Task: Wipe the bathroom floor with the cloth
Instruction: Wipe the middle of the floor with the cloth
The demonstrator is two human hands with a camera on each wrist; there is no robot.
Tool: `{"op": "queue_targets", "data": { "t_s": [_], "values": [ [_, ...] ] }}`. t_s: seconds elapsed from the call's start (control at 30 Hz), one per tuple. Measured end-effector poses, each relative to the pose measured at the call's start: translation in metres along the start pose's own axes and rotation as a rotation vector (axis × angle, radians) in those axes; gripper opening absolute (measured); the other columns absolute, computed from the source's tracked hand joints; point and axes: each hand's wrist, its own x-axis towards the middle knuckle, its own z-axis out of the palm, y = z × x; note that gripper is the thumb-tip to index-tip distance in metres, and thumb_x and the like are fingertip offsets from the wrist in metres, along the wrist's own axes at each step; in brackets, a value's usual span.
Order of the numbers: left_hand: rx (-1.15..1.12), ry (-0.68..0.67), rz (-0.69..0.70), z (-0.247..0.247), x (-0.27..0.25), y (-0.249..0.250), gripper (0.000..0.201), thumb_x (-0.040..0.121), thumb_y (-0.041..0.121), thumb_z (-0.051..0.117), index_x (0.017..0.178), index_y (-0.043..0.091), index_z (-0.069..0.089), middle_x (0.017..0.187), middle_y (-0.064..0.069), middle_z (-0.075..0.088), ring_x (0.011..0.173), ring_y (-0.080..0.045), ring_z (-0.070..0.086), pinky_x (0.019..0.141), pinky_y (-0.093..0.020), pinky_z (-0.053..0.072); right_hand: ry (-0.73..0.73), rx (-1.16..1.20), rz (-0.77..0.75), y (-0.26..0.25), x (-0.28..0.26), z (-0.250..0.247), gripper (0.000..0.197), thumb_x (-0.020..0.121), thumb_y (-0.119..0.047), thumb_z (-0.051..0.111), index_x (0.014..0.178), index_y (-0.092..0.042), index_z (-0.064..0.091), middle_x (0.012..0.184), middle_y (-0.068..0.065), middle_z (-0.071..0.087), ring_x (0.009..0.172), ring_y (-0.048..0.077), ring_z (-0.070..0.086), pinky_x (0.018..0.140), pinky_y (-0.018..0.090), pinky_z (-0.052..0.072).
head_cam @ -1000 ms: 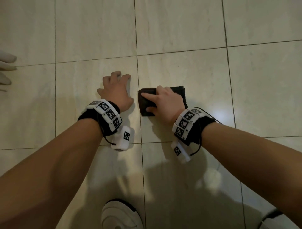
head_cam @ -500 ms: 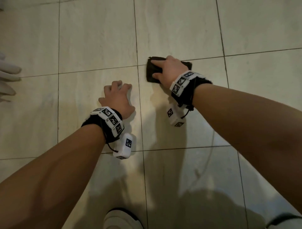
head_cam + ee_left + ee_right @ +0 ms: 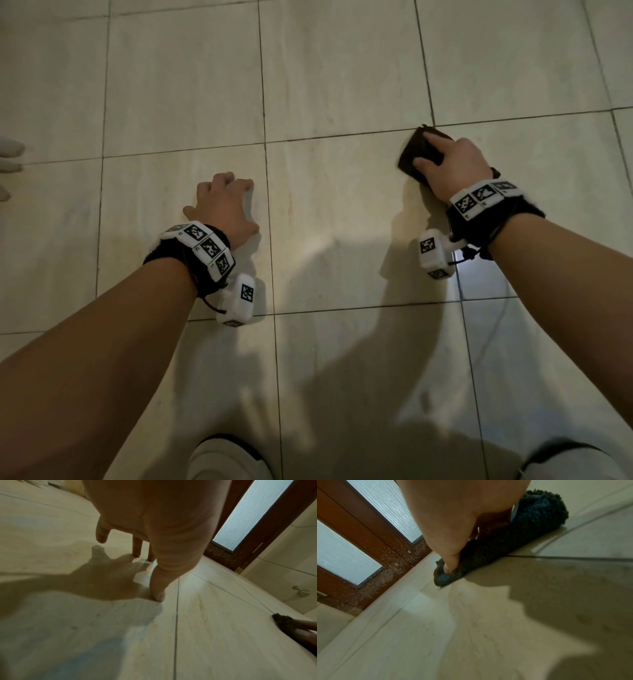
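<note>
Wiping stroke under way, seen from the head view. The folded dark cloth (image 3: 419,156) is pressed flat on the tiled floor (image 3: 342,212), its far corner at a crossing of grout lines, well to the right of the bracing hand. It is held down by the right hand (image 3: 448,164): the fingers are laid over the top and the thumb (image 3: 450,566) is curled against the near edge, so that the fabric is pinned and can be dragged without bunching (a judgement from the grip). The left hand (image 3: 224,209) holds nothing; its fingertips (image 3: 137,553) and thumb are planted apart on the bare tile, the palm arched clear, evidently to carry body weight while the other arm reaches. A frosted glass door (image 3: 388,504) in a brown frame is seen beyond the cloth.
</note>
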Motion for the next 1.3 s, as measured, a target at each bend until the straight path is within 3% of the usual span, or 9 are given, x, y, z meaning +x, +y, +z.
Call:
{"op": "queue_targets", "data": {
  "t_s": [0.23,0.57,0.67,1.0,1.13,1.3],
  "values": [
    [0.035,0.029,0.035,0.002,0.001,-0.003,0.080,0.076,0.037,0.077,0.144,0.039,0.036,0.155,0.004,0.024,0.140,-0.026,0.022,0.105,-0.057,0.029,0.013,-0.029,0.030,-0.024,0.002,0.011,0.054,0.098,-0.050,0.049,0.149,-0.037,0.038,0.137,0.014,0.045,0.124,0.035,0.049,0.094,0.046,0.046],
    [0.045,0.028,0.044,0.002,0.004,-0.004,0.076,0.076,0.036,0.076,0.141,0.039,0.037,0.154,0.005,0.024,0.138,-0.025,0.023,0.105,-0.061,0.030,-0.258,-0.133,-0.348,-0.163,0.001,0.045,0.054,0.099,-0.048,0.048,0.151,-0.040,0.034,0.136,0.010,0.044,0.120,0.032,0.052,0.097,0.044,0.048],
    [0.040,0.015,0.037,0.001,0.002,-0.004,0.078,0.076,0.037,0.076,0.142,0.040,0.036,0.154,0.005,0.022,0.139,-0.025,0.022,0.105,-0.062,0.029,-0.317,-0.172,-0.445,-0.183,-0.008,0.054,0.052,0.099,-0.048,0.048,0.149,-0.042,0.035,0.133,0.009,0.044,0.117,0.031,0.052,0.094,0.045,0.049],
    [0.036,-0.007,0.005,-0.003,-0.002,0.003,0.078,0.077,0.035,0.077,0.143,0.041,0.035,0.156,0.005,0.020,0.142,-0.026,0.020,0.107,-0.068,0.023,-0.429,-0.331,-0.659,-0.153,-0.094,0.069,0.054,0.100,-0.048,0.044,0.151,-0.044,0.026,0.130,0.006,0.044,0.114,0.026,0.049,0.087,0.039,0.049],
    [0.050,-0.015,-0.002,-0.003,-0.003,0.007,0.079,0.077,0.035,0.077,0.144,0.040,0.034,0.157,0.005,0.019,0.142,-0.027,0.020,0.107,-0.067,0.024,-0.462,-0.353,-0.781,-0.128,-0.135,0.075,0.053,0.101,-0.048,0.043,0.151,-0.043,0.027,0.129,0.007,0.045,0.115,0.027,0.048,0.074,0.035,0.042],
    [0.079,-0.040,0.000,-0.002,-0.003,0.008,0.079,0.080,0.034,0.074,0.146,0.038,0.031,0.159,0.003,0.017,0.142,-0.029,0.020,0.106,-0.066,0.027,-0.524,-0.358,-0.824,-0.102,-0.164,0.077,0.052,0.101,-0.047,0.043,0.150,-0.045,0.027,0.125,0.006,0.045,0.115,0.026,0.046,0.069,0.034,0.041]
  ]
}}
